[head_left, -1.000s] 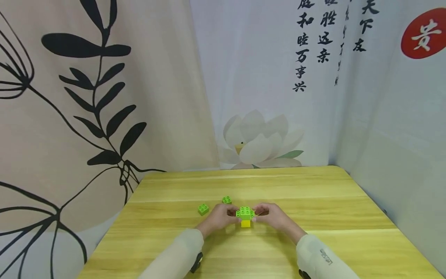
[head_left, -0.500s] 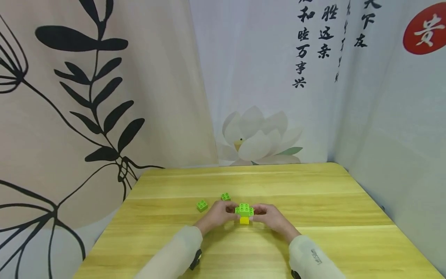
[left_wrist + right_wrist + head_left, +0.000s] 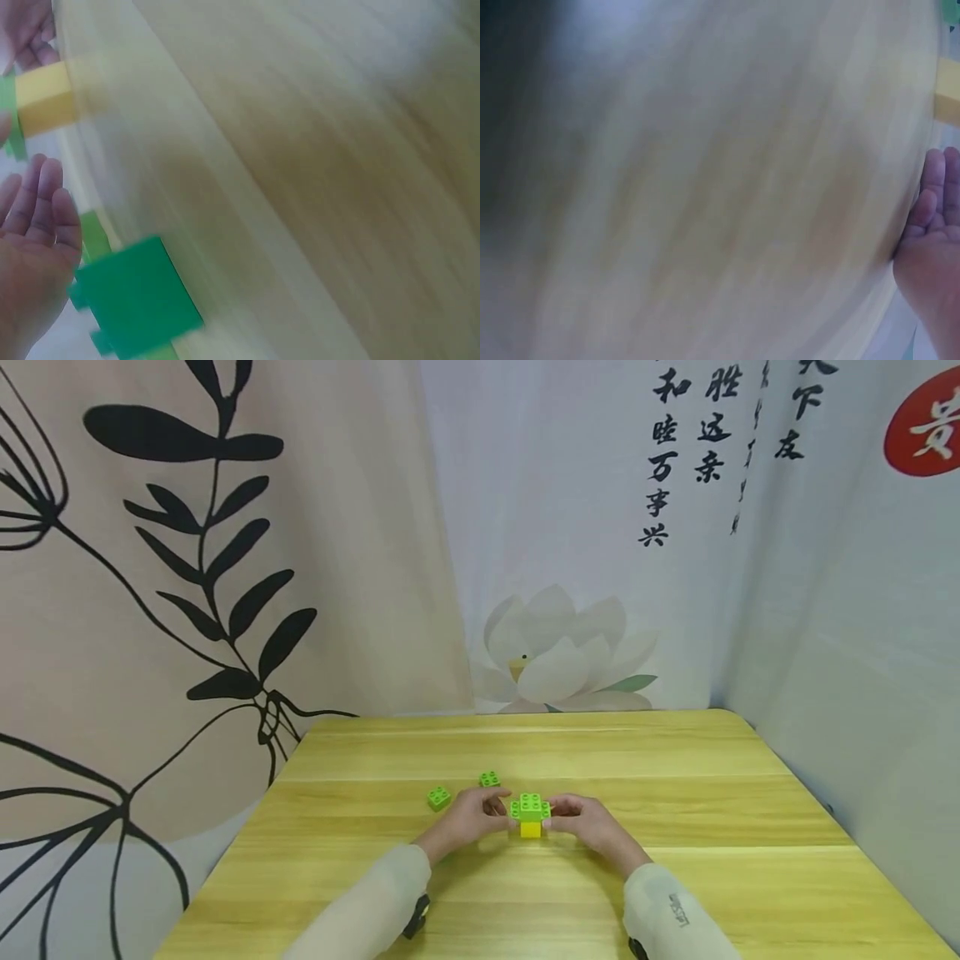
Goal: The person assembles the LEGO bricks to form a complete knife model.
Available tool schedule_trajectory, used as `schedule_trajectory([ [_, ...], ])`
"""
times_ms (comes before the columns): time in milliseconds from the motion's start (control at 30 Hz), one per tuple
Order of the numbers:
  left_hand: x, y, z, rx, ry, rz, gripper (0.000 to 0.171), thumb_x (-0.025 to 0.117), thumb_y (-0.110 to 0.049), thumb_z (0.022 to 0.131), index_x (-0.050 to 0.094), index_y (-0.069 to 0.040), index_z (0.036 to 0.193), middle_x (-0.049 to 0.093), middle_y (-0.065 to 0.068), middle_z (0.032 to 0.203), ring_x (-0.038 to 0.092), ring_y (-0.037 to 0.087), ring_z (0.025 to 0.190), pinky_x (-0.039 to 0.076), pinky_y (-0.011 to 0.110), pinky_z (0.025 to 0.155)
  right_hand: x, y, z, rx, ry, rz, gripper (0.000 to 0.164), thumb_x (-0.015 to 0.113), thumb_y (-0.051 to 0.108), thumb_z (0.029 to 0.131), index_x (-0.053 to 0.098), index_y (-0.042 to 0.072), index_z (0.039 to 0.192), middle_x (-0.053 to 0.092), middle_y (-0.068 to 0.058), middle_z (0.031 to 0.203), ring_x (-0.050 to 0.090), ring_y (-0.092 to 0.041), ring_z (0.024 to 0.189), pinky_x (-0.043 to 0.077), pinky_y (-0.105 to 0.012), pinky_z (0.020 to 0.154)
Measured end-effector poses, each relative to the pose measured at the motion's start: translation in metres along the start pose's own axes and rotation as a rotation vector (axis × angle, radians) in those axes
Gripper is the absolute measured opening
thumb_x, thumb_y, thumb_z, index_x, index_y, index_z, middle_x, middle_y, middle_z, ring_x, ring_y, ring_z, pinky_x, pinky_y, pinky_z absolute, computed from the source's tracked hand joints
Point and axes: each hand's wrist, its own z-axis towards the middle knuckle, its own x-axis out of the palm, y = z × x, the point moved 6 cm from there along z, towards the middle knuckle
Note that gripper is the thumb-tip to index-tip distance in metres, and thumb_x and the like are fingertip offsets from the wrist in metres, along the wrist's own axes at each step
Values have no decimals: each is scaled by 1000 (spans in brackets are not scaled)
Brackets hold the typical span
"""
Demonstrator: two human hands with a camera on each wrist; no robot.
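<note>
A small toy brick build stands between both hands in the head view. Green bricks (image 3: 530, 807) form its wide studded top, over a yellow brick (image 3: 530, 830). My left hand (image 3: 471, 814) is at its left side, thumb close to the build and index finger raised off it. My right hand (image 3: 592, 828) pinches its right side between thumb and fingers. The left wrist view shows the yellow brick (image 3: 46, 97) beyond my left hand (image 3: 37, 247). In the right wrist view the yellow brick (image 3: 949, 91) and my right hand (image 3: 934, 232) are cut off by the edge.
Two loose green bricks lie on the wooden table (image 3: 637, 752): one brick (image 3: 438, 798) left of my left hand, another brick (image 3: 489, 779) just behind it. One green brick (image 3: 139, 300) looms large in the left wrist view. A printed curtain (image 3: 375, 527) hangs behind the table.
My left index finger has lifted away from the build, leaving a gap there. My right hand keeps its pinch. The head view has shifted slightly; the loose bricks lie as before.
</note>
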Motion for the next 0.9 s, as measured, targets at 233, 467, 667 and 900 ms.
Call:
schedule_trajectory([
  [233,-33,1,-14,4,-55,-15,49,72,-23,93,58,-1,135,64,1,102,58,19,92,52,32,75,0,2,-1,7,11,-2,46,78,28,87,65,8,126,65,-4,116,58,-21,105,47,-43,94],
  [467,-78,24,-28,-97,-215,-44,44,72,-24,93,61,-10,134,64,-1,103,59,18,97,52,35,80,0,2,-2,21,0,21,42,79,25,87,67,8,123,65,-4,113,57,-21,103,46,-42,93],
  [667,-102,57,-43,-175,-335,-70,48,72,-23,93,58,-6,136,64,8,113,59,22,105,51,37,85,0,3,-1,21,-4,10,45,79,24,87,65,7,126,65,-4,114,58,-20,104,47,-43,93],
  [900,-103,86,-45,-241,-326,-46,55,72,-26,93,54,-1,138,62,12,116,56,26,108,50,39,89,-2,5,-2,13,-1,8,46,78,23,87,64,6,127,65,-5,117,58,-22,106,47,-43,95],
])
